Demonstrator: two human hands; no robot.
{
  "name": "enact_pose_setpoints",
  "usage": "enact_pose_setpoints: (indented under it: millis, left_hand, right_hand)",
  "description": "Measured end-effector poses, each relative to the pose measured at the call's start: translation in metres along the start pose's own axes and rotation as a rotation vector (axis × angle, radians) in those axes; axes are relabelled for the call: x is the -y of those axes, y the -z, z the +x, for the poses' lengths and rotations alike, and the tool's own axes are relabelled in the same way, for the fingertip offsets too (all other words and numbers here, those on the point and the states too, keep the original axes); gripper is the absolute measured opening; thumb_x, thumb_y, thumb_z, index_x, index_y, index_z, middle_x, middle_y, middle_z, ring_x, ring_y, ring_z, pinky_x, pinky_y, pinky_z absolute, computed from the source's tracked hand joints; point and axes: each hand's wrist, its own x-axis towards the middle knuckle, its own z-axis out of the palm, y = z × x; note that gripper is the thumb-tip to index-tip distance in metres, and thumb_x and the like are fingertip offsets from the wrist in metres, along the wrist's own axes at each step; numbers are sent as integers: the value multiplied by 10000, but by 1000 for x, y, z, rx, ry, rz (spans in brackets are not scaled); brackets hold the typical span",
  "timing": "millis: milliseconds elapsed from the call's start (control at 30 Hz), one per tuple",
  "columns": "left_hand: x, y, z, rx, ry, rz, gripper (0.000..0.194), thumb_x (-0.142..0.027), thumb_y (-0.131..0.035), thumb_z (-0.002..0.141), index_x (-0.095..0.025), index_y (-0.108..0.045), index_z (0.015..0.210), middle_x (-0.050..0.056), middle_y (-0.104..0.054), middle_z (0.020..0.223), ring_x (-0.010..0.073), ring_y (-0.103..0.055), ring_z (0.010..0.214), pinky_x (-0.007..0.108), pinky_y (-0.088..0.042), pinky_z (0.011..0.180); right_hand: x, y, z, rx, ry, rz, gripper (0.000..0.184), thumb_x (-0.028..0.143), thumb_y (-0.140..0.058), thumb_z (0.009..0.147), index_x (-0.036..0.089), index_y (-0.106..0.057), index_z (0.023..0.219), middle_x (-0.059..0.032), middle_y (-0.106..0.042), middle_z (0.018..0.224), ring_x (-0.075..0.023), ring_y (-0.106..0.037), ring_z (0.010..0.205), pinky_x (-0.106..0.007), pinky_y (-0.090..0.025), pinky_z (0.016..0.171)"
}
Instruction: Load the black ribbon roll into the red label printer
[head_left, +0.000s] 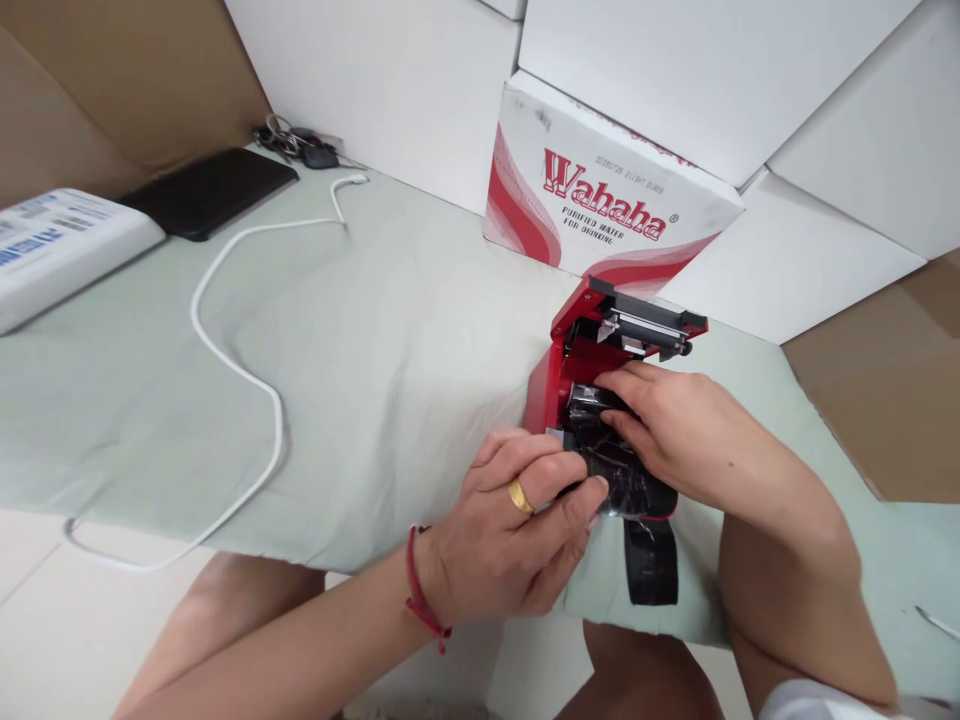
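Note:
A small red printer (592, 335) with its lid flipped open sits near the front edge of a pale green cloth-covered table (390, 350). A black glossy ribbon (651, 555) spills from its bay and hangs over the table edge. My left hand (510, 530), with a gold ring and a red wrist cord, pinches the black ribbon at the printer's front. My right hand (675, 430) reaches into the open bay, with its fingers curled onto the black ribbon roll (589, 408).
A white cable (247, 380) loops across the cloth. A white device (60, 245), a black tablet (210, 190) and keys (300, 145) lie at the back left. A Wahaha water carton (600, 200) and white boxes stand behind; cardboard (892, 390) lies right.

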Motion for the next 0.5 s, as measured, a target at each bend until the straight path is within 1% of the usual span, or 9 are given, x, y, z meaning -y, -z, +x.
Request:
enact_pose_setpoints:
  millis: [100, 200, 267, 300, 333, 367, 400, 433, 500]
  left_hand:
    - [-2, -1, 2, 3, 2, 0, 223, -137, -651, 941, -179, -693, 1156, 69, -748, 1007, 238, -661, 988, 401, -514, 869]
    - [-5, -4, 4, -9, 1, 24, 181, -143, -645, 963, -188, -702, 1129, 51, -756, 983, 223, -663, 966, 397, -488, 870]
    - [-6, -4, 4, -17, -9, 58, 182, -132, -642, 962, -194, -716, 1117, 34, -778, 979, 214, -663, 964, 398, -473, 912]
    - [-7, -4, 4, -18, -13, 75, 188, -120, -645, 958, -193, -725, 1112, 25, -791, 977, 207, -661, 964, 394, -465, 939]
    - [-8, -4, 4, -19, -19, 87, 193, -107, -651, 954, -187, -734, 1109, 18, -802, 974, 201, -657, 965, 388, -457, 961]
    - [-8, -3, 4, -21, -24, 91, 195, -92, -657, 950, -179, -742, 1103, 15, -812, 970, 194, -652, 967, 379, -450, 973]
    - [-9, -3, 3, -20, -27, 87, 197, -77, -664, 946, -170, -747, 1099, 16, -818, 968, 189, -649, 972, 372, -445, 980]
    - [-9, -3, 3, -18, -33, 79, 200, -63, -673, 941, -163, -749, 1097, 18, -822, 969, 187, -649, 982, 368, -440, 985]
    - [-9, -3, 0, -12, -31, 60, 222, -38, -686, 929, -156, -748, 1107, 22, -824, 980, 187, -654, 1013, 367, -430, 998]
  right_hand:
    - [2, -1, 7, -7, -30, 7, 297, 200, -489, 1050, 184, -704, 1253, -122, -787, 1152, -277, -771, 995, -345, -515, 745]
    - [2, -3, 12, 44, -48, 2, 268, 190, -512, 1042, 195, -726, 1203, -95, -807, 1051, -251, -777, 902, -329, -522, 722]
    - [2, 0, 6, 49, -3, 13, 268, 189, -502, 1050, 200, -747, 1158, -86, -817, 1029, -244, -786, 890, -327, -549, 731]
    - [2, 2, 0, 16, 50, 43, 279, 195, -491, 1061, 202, -756, 1150, -87, -824, 1060, -245, -794, 923, -332, -572, 756]
    - [3, 6, -7, -39, 110, 95, 286, 207, -489, 1073, 207, -764, 1150, -87, -830, 1109, -247, -800, 974, -339, -598, 795]
    - [3, 11, -16, -124, 155, 164, 283, 226, -501, 1081, 218, -773, 1157, -78, -831, 1157, -246, -801, 1021, -345, -619, 840]
    - [4, 16, -25, -231, 171, 235, 267, 249, -529, 1084, 235, -783, 1165, -60, -834, 1177, -238, -802, 1037, -343, -632, 870]
    - [3, 21, -32, -356, 141, 287, 241, 271, -570, 1078, 256, -794, 1166, -40, -842, 1155, -224, -806, 1008, -331, -642, 870]
    - [1, 27, -40, -609, 6, 299, 208, 291, -645, 1055, 277, -807, 1185, -28, -847, 1117, -206, -800, 952, -315, -650, 850]
